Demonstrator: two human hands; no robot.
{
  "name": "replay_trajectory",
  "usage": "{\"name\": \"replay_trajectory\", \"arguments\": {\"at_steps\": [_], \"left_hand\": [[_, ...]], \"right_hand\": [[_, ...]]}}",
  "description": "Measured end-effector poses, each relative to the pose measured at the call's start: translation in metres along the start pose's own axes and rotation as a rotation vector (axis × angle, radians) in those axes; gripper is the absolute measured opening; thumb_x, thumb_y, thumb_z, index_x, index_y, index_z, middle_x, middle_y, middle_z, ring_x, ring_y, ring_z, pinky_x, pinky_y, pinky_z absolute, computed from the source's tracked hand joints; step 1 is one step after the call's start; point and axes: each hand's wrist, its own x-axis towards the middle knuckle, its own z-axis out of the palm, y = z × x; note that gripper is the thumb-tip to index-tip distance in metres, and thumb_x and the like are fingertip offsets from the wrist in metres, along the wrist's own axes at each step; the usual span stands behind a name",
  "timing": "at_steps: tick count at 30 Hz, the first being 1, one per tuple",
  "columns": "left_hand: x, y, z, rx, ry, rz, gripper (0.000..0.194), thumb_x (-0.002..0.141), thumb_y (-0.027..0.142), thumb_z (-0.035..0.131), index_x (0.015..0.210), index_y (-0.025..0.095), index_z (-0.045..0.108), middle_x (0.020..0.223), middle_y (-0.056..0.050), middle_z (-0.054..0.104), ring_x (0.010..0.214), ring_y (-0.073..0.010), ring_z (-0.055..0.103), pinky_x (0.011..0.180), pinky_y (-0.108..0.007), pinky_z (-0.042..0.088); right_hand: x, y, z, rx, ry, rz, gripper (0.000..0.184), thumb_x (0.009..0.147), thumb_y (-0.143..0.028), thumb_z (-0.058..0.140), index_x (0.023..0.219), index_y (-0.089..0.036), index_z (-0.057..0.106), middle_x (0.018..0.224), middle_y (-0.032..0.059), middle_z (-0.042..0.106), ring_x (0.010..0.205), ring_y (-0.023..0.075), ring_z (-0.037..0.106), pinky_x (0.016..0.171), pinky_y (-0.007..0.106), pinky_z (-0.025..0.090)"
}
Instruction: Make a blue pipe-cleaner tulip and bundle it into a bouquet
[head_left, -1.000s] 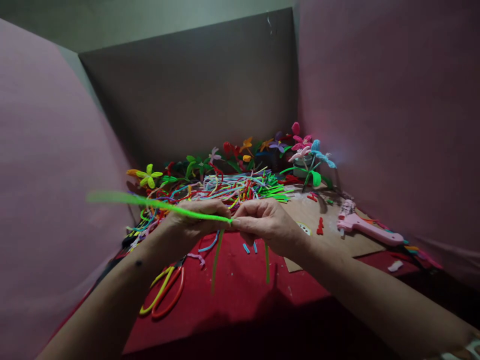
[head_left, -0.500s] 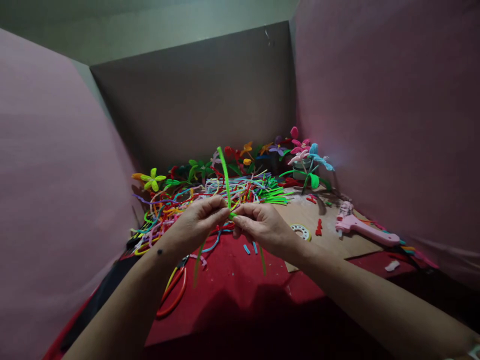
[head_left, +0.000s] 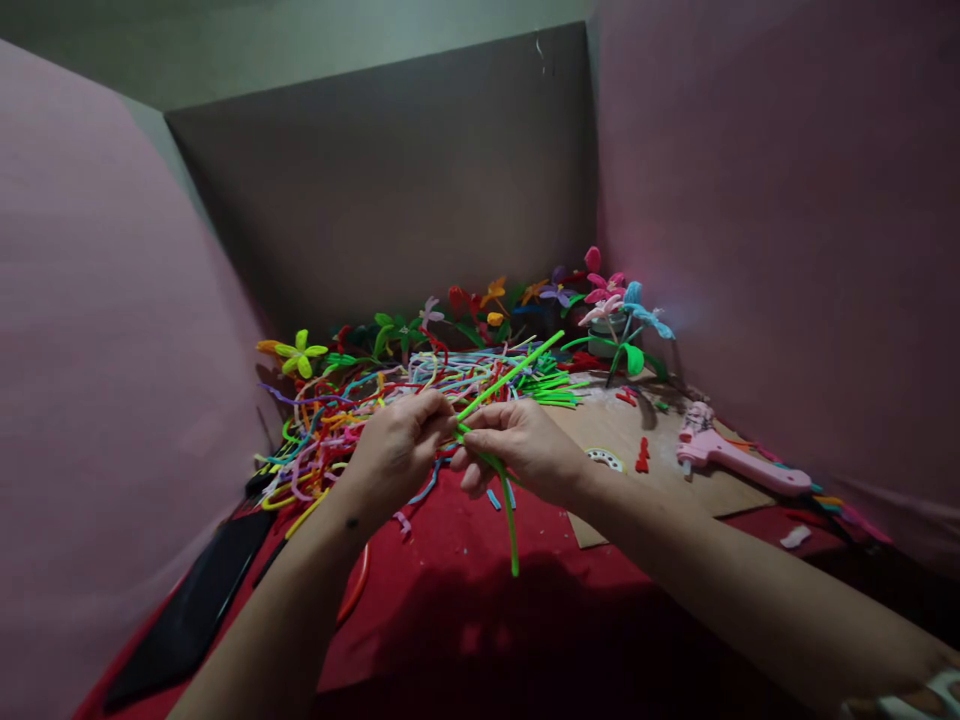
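Bright green pipe cleaners [head_left: 511, 375] meet between my two hands at the centre of the view. My left hand [head_left: 409, 440] is closed, its thumb and fingers pinching them at the joint. Pressed close beside it, my right hand [head_left: 510, 440] pinches them too. One green length slants up and to the right; another hangs below my right hand. The exact crossing or twist is hidden by my fingertips. Behind my hands lies a heap of many-coloured pipe cleaners [head_left: 450, 372].
Pipe-cleaner flowers [head_left: 301, 354] stand along the back. A pink glue gun [head_left: 742, 465], a white ring-shaped piece [head_left: 604, 459] and red bits [head_left: 642, 455] lie on a brown board [head_left: 675, 490]. Red-handled pliers or scissors [head_left: 354, 590] are partly behind my left forearm. A black phone-like slab [head_left: 187, 610] lies left.
The upright green length has swung down to the right. The hanging end now shows clearly below my right hand. My hands remain together, and the view has shifted slightly.
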Motion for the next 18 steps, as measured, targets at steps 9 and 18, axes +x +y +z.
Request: {"name": "replay_trajectory", "arguments": {"at_steps": [9,18], "left_hand": [[0.016,-0.024,0.006,-0.240,0.032,-0.225,0.017,0.074,0.031,0.046,0.063,0.019,0.043,0.054,0.004,0.040,0.050,-0.0107,0.038,0.049,-0.023,0.031],[0.018,-0.056,0.027,-0.044,0.067,-0.132,0.011,0.076,0.024,0.044,0.066,0.020,0.040,0.055,0.005,0.039,0.051,-0.0103,0.036,0.050,-0.022,0.029]], "right_hand": [[0.018,0.016,-0.006,-0.072,-0.051,0.206,0.021,0.062,0.002,0.038,0.070,-0.011,0.053,0.055,0.0019,0.061,0.044,0.0110,0.060,0.047,0.022,0.050],[0.021,0.044,-0.019,-0.487,-0.012,0.235,0.041,0.061,0.001,0.032,0.091,-0.017,0.053,0.065,-0.0043,0.058,0.029,0.0025,0.038,0.030,0.015,0.026]]}}
